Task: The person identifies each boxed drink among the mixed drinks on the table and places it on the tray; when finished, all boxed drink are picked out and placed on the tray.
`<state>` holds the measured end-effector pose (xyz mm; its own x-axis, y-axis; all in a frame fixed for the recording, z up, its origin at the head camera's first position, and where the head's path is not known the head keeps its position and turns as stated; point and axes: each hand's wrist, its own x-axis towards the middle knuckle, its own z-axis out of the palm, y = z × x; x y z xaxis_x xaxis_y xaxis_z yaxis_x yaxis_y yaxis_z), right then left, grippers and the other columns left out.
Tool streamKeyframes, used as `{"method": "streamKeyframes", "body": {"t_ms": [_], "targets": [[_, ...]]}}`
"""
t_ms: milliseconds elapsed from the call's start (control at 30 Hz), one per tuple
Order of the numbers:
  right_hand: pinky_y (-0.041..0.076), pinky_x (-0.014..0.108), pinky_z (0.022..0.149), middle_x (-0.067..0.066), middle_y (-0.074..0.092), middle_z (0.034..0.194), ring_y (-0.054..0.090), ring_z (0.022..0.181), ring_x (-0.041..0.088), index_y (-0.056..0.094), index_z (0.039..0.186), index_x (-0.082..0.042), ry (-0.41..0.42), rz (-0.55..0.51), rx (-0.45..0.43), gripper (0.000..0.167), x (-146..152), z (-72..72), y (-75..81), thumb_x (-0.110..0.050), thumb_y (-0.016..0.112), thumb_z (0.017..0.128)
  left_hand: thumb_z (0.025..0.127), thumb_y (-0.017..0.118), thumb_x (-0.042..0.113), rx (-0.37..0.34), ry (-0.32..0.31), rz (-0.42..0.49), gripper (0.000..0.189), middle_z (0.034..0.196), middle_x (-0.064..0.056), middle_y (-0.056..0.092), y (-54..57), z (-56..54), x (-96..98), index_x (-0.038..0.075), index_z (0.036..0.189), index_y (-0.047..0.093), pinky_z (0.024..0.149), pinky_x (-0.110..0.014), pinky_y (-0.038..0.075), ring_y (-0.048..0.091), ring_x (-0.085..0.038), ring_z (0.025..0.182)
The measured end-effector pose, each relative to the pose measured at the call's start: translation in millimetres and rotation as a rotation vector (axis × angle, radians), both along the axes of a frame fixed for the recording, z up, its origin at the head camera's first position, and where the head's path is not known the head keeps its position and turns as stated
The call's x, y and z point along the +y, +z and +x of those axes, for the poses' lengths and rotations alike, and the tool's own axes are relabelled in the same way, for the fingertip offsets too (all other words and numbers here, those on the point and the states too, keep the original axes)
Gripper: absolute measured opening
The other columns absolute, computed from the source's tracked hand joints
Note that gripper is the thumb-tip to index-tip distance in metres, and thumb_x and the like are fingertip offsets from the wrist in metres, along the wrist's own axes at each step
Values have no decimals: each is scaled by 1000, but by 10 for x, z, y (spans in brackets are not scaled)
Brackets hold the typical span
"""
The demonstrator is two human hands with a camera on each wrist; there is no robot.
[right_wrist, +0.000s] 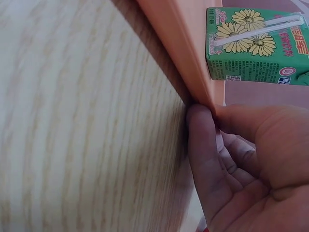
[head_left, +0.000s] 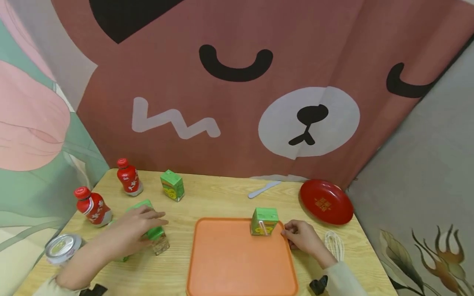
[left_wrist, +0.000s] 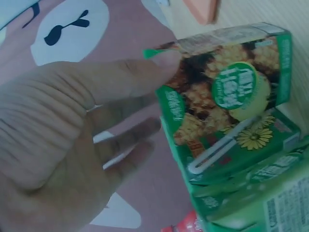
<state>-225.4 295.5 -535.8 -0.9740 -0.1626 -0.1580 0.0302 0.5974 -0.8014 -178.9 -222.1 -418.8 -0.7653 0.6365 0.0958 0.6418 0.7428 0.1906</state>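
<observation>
My left hand [head_left: 129,230] is over a group of green drink cartons on the left of the table. In the left wrist view its thumb lies against the end of a carton [left_wrist: 217,92] with a brown-and-yellow picture and a straw. The other fingers are extended beside that carton, not curled round it. My right hand [head_left: 301,236] pinches the right rim of an orange tray [head_left: 240,259] near its far corner, between thumb and index finger, as the right wrist view shows. One green drink carton [head_left: 264,222] stands upright on the tray by that corner.
Two red bottles [head_left: 129,176] and another green carton [head_left: 172,186] stand at the back left. A round lidded tin [head_left: 63,248] is at the left edge. A pale knife [head_left: 264,189], a red plate [head_left: 326,202] and a whisk [head_left: 334,246] lie toward the right.
</observation>
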Motion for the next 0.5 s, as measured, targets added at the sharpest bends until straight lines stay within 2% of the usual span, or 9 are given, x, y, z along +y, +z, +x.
{"method": "streamKeyframes", "body": {"t_ms": [100, 167, 300, 367, 433, 500], "targets": [[57, 32, 54, 6, 66, 78, 65, 64, 21, 67, 107, 1, 11, -12, 7, 21, 14, 17, -5, -18, 71, 98, 76, 91, 20, 2, -21, -19, 38, 113, 4, 68, -19, -37, -19, 21, 111, 76, 94, -54, 49, 58, -28, 109], [57, 32, 54, 6, 66, 78, 65, 64, 21, 67, 106, 0, 6, -12, 13, 20, 20, 29, -2, -18, 71, 98, 76, 91, 28, 35, -5, -22, 34, 104, 10, 66, -53, -66, 22, 24, 106, 76, 88, -49, 51, 58, -21, 101], [57, 33, 53, 6, 65, 79, 65, 63, 21, 68, 104, 0, -22, -4, 24, 18, 0, 38, 17, -16, 72, 97, 79, 84, 50, 163, 117, -5, 39, 96, 10, 65, -172, -93, 185, 21, 104, 76, 82, -46, 52, 59, -17, 91], [57, 33, 53, 5, 65, 79, 65, 62, 21, 68, 104, 0, -34, 3, 23, 17, -8, 38, 19, -15, 73, 96, 81, 81, 55, 201, 194, 30, 44, 94, 6, 67, -241, -96, 284, 18, 104, 77, 79, -47, 53, 62, -18, 87], [57, 33, 52, 5, 65, 79, 65, 62, 20, 68, 104, 0, -38, 8, 22, 17, -13, 33, 9, -15, 72, 96, 81, 81, 54, 199, 258, 73, 45, 93, 4, 67, -291, -89, 357, 17, 105, 77, 76, -47, 54, 64, -19, 84], [57, 33, 53, 5, 65, 80, 66, 63, 20, 68, 104, 0, -38, 6, 18, 18, -17, 31, 0, -16, 72, 97, 79, 84, 51, 157, 306, 114, 44, 93, 4, 66, -315, -69, 395, 18, 108, 77, 71, -46, 55, 65, -17, 81]]}}
